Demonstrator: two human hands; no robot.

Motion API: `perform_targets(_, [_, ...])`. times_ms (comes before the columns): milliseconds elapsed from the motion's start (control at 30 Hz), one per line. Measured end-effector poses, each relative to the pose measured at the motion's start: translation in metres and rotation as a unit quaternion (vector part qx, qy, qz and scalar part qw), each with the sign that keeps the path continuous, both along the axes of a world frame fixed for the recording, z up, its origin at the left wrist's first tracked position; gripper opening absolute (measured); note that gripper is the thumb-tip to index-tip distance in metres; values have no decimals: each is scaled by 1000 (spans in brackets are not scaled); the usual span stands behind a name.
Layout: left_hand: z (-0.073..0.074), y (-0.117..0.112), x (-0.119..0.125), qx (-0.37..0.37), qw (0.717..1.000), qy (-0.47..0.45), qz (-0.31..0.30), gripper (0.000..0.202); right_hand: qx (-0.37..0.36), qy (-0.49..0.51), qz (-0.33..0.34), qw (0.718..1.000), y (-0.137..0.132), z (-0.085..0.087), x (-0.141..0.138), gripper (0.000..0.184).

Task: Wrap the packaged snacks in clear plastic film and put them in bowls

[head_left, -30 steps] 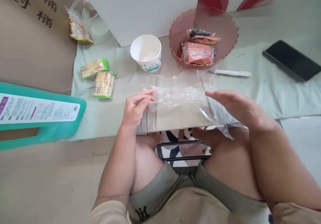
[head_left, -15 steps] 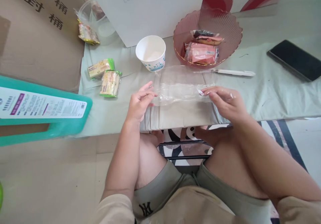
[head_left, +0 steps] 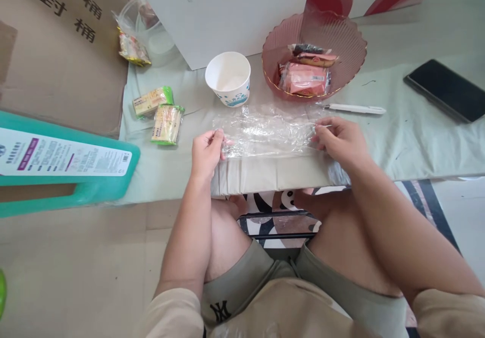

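we hold the clear plastic film (head_left: pixel 265 132) by its two ends: the fingers of our left hand (head_left: pixel 206 152) are pinched closed on the left end, and the fingers of our right hand (head_left: pixel 341 138) are pinched closed on the right end. the film lies between the hands, on or just above the cloth-covered surface (head_left: pixel 409 148), nearer to us than the white paper cup (head_left: pixel 228 83) and the pink bowl (head_left: pixel 346 45). we judge that the opposed end grips keep the film spread and limit folding. the cup, the bowl and the white pen (head_left: pixel 356 108) sit farther back; we take this placement as keeping them out of the hands' way. two wrapped biscuit packs (head_left: pixel 167 125) lie to the left, apart from the film. the film is thin, transparent and wrinkled, with bright glare along its creases; the surface shows through. we cannot tell whether it is a single sheet or a flattened bag.
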State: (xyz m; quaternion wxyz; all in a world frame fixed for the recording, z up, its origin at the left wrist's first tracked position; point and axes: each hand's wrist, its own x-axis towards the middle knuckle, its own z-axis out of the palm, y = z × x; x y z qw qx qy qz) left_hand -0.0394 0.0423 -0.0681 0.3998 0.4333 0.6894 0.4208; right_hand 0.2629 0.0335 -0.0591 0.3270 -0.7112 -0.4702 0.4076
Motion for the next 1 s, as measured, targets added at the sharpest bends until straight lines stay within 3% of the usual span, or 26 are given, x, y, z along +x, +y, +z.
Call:
perform_targets(233, [-5,6,2,44,998,-23,-27,30,78,14,-20,997,-7,-6,10,12])
perform_targets(367, [-6,6,6,42,998,-34,-22,31,46,11,-40,998,-3,1,4,14])
perform_targets(533, [-6,4,5,-4,999,37,6,22,-10,-47,-31,998,-7,6,5,15])
perform_targets(833, [-10,4,0,-2,974,225,-13,10,41,-211,7,977,-4,-5,12,16])
perform_targets(1000, [-14,3,-5,61,955,290,11,33,105,-288,-11,952,-7,-5,15,39])
